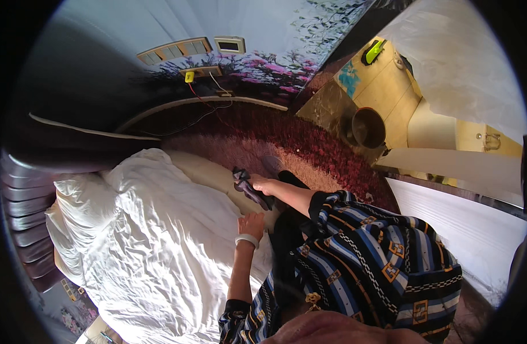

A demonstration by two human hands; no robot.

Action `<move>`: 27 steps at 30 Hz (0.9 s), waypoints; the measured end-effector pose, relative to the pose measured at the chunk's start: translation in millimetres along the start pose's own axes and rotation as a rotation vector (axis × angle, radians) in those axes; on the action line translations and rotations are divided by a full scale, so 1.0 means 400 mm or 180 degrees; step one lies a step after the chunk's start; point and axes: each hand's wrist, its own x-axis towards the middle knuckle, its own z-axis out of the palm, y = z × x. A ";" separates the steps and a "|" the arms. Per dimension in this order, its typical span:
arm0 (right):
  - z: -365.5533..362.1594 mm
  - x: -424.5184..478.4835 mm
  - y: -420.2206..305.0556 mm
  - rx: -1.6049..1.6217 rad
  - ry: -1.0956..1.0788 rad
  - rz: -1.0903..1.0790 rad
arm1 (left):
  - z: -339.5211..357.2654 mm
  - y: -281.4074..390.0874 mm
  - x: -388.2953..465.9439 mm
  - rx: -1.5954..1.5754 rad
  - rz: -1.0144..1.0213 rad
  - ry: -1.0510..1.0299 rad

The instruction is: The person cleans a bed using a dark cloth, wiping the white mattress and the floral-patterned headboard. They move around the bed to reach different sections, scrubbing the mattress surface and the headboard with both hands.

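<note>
My right hand (260,184) is closed on a crumpled dark grey-purple cloth (250,189), which hangs over the near side of the bed. Lower down, my left hand (251,225), with a pale bangle at the wrist, is at the edge of the white bedding (160,241). Its fingers are bent, and whether they pinch any fabric cannot be seen. The bedding lies wrinkled and partly sunlit across the bed, and a cream mattress edge (203,174) shows beside it. White pillows (78,206) lie by the tufted dark headboard (29,223).
A dark red shaggy rug (315,146) lies beside the bed, with a grey shoe (273,164) on it. Cables run from a wall socket (201,72) towards the floor. A dark bin (368,127) stands at a tiled doorway, with a green-backed brush (374,51) beyond.
</note>
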 end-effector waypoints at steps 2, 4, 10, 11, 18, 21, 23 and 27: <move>0.065 -0.113 -0.092 0.0552 -0.0379 -0.0023 | -0.022 -0.020 -0.060 0.0056 -0.0201 0.0078; 0.032 -0.151 -0.085 0.0603 -0.0053 0.0098 | -0.020 0.012 -0.065 0.0045 -0.0172 -0.0094; 0.002 -0.276 -0.089 0.0920 -0.0144 -0.0328 | -0.031 0.063 -0.114 -0.0120 -0.0373 -0.0410; -0.015 -0.269 -0.067 0.1014 -0.0267 -0.0528 | -0.037 0.074 -0.119 -0.0136 -0.0404 -0.0449; 0.033 -0.433 -0.145 0.0969 -0.0004 -0.0714 | -0.060 0.100 -0.189 -0.0334 -0.0561 -0.0455; 0.043 -0.494 -0.173 0.1106 0.0083 -0.0381 | -0.047 0.107 -0.203 -0.0182 -0.0505 -0.0291; 0.015 -0.480 -0.157 0.1209 0.0009 -0.0477 | -0.048 0.123 -0.199 -0.0163 -0.0415 -0.0169; 0.021 -0.472 -0.146 0.1227 -0.0177 -0.0630 | -0.049 0.110 -0.243 -0.0239 -0.0449 0.0141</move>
